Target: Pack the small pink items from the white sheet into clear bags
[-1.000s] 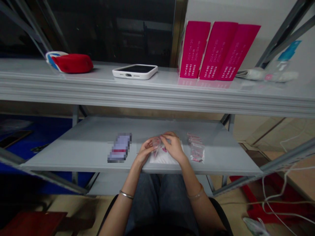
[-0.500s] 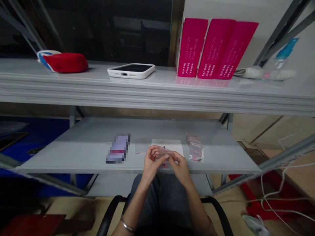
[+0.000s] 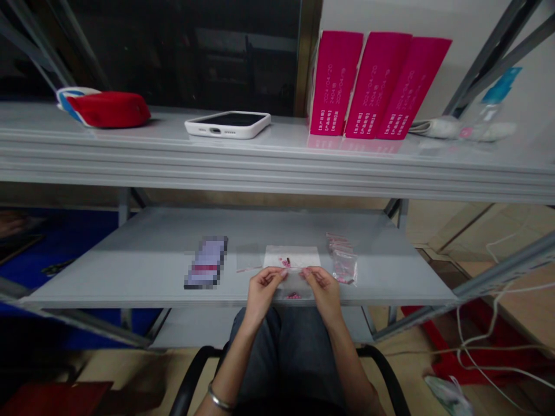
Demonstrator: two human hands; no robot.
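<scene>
My left hand (image 3: 263, 285) and my right hand (image 3: 321, 286) pinch the two upper corners of a small clear plastic bag (image 3: 293, 285) with tiny pink pieces at its bottom. The bag hangs stretched between the hands at the front edge of the lower shelf (image 3: 143, 254). Just behind it a white sheet (image 3: 299, 255) lies on the shelf with a few pink bits on it. To the right of the sheet sits a pile of clear bags (image 3: 344, 263).
A blurred flat item (image 3: 206, 269) lies left of the hands. The upper shelf (image 3: 173, 156) holds a red pouch (image 3: 106, 108), a white phone (image 3: 228, 123), three pink boxes (image 3: 375, 85) and a plastic bottle (image 3: 488, 121). White cables (image 3: 485, 341) trail on the floor at right.
Both hands drew back from the white sheet to the shelf's front edge. The bag, bunched between the fingers earlier, is now spread flat between the two hands.
</scene>
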